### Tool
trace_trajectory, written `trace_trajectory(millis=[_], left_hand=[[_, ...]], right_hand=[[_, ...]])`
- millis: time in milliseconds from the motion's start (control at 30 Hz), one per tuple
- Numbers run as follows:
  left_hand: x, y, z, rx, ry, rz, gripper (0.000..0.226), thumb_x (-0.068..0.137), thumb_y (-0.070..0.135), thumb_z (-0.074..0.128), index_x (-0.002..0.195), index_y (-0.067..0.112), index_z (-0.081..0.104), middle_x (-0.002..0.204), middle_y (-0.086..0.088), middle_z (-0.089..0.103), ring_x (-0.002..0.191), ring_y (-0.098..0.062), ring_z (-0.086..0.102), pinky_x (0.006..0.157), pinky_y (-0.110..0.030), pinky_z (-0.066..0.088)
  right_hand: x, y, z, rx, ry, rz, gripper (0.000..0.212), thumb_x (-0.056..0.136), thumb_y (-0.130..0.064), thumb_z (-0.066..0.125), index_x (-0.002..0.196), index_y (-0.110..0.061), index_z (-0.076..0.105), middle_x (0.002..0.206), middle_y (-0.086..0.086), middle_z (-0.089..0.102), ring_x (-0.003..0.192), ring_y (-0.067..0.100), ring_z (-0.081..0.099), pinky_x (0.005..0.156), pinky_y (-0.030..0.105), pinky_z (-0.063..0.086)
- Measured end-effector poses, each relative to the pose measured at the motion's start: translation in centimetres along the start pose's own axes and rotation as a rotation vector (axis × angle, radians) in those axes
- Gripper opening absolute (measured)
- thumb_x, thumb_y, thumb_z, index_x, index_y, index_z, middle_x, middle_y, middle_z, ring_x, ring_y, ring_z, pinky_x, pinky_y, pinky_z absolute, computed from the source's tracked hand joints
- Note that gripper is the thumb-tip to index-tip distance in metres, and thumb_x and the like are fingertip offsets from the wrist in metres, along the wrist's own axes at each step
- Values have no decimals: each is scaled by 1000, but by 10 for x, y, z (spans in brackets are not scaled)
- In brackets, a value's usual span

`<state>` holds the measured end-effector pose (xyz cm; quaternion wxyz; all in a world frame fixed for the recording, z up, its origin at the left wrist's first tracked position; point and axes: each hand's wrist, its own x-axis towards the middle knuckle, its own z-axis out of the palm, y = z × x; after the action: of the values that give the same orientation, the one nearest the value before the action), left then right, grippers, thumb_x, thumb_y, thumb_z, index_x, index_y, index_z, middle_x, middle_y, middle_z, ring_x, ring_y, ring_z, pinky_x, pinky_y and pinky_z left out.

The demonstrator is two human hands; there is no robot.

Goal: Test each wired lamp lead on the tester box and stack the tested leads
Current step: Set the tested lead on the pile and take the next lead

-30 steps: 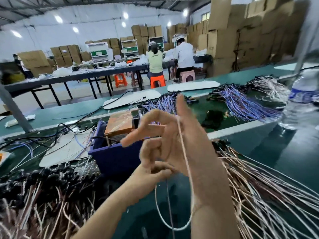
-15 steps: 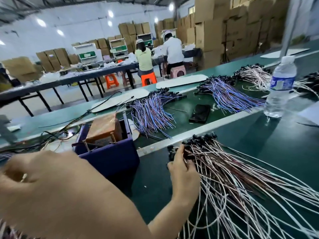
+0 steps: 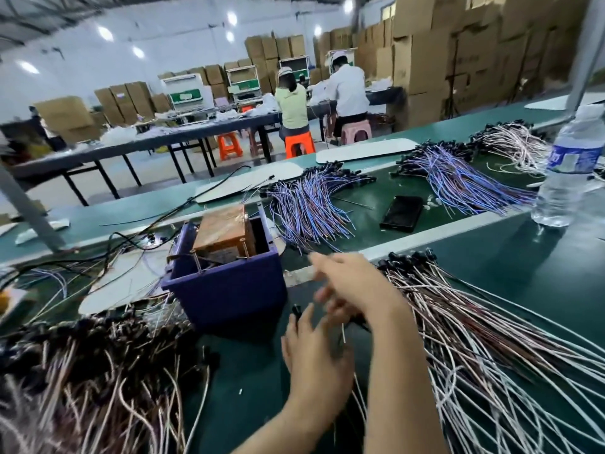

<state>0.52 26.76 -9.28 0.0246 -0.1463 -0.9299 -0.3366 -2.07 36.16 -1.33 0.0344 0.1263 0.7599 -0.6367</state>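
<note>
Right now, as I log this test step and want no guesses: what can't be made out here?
Head view only.
Right hand: fingers motion-blurred, grip unreadable.
Left hand: its palm side faces away, grip unreadable.
Lead between the hands: mostly covered by both hands.
Tester box: near wall hides its lower inside.
Water bottle: label blurred, cut by right edge.

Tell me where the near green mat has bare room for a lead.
One bare strip lies nearer than the blue tester box, between the left pile of leads and the left hand. Another lies nearer than the water bottle, right of the fanned leads. Both piles themselves are crowded.
</note>
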Motion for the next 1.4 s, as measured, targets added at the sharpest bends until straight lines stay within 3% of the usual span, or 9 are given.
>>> trace_trajectory(millis=[167, 367, 533, 600, 700, 900, 1067, 1267, 1400], left_hand=[[-14, -2, 11, -84, -263, -47, 46, 93, 22, 52, 138, 30, 46, 160, -13, -7, 147, -28, -14, 117, -33, -5], [-23, 10, 21, -384, -252, 64, 68, 76, 35, 36, 141, 19, 42, 153, -11, 31, 141, -30, 29, 114, -46, 29], [-17, 18, 36, -259, -214, 166, 46, 90, 9, 50, 135, 9, 50, 150, -13, 34, 139, -30, 31, 113, -33, 30], [-16, 19, 42, -186, -203, 201, 45, 89, 8, 48, 134, 15, 53, 153, -11, 24, 142, -29, 23, 115, -28, 24], [-18, 22, 43, -135, -213, 232, 41, 90, 9, 48, 129, 18, 57, 151, -6, 24, 143, -27, 17, 115, -27, 13], [-55, 40, 38, -169, -296, 258, 27, 93, 10, 42, 111, 4, 61, 140, -10, 39, 132, -31, 33, 118, -39, 14], [-103, 35, 40, -66, -417, 392, 27, 98, 22, 43, 106, 6, 63, 161, -10, 3, 148, -28, -9, 116, -34, -11], [-126, 31, 27, -33, -583, 400, 28, 98, 33, 45, 111, 12, 57, 160, -7, -11, 146, -25, -17, 119, -38, -10], [-137, 46, 27, -271, -758, 96, 70, 91, 41, 48, 151, 41, 11, 156, 24, -11, 145, -5, -13, 118, -36, -1]], right_hand=[[13, 34, -31, -198, 90, 226, 27, 94, -34, 50, 94, -12, 66, 83, 6, 59, 65, 18, 52, 60, 25, 46], [38, 13, -2, -654, 183, 101, 29, 92, -22, 49, 113, -7, 62, 112, 16, 60, 105, 29, 55, 85, 28, 40], [31, 14, -1, -1285, 96, 71, 57, 85, -46, 60, 137, -26, 45, 145, 6, 35, 139, 34, 16, 109, 55, 19], [29, 28, -17, -1305, 41, 79, 73, 79, -59, 62, 143, -43, 31, 156, 2, 11, 143, 40, -4, 102, 75, 7], [29, 56, -41, -1208, 31, 109, 74, 77, -67, 58, 140, -59, 20, 160, -8, -11, 142, 43, -18, 95, 83, -1], [35, 92, -51, -1212, 157, -83, 58, 83, -74, 41, 136, -62, 19, 158, -8, 0, 141, 40, 7, 103, 71, 19], [37, 108, -48, -1260, 266, -168, 52, 88, -71, 32, 136, -59, 19, 157, -7, 5, 139, 40, 11, 102, 66, 21], [36, 111, -45, -1252, 330, -208, 47, 90, -67, 32, 135, -55, 26, 156, -4, 14, 138, 40, 16, 101, 66, 22], [36, 110, -45, -1241, 333, -221, 47, 91, -66, 32, 137, -53, 28, 156, -2, 16, 138, 40, 16, 101, 67, 22]])
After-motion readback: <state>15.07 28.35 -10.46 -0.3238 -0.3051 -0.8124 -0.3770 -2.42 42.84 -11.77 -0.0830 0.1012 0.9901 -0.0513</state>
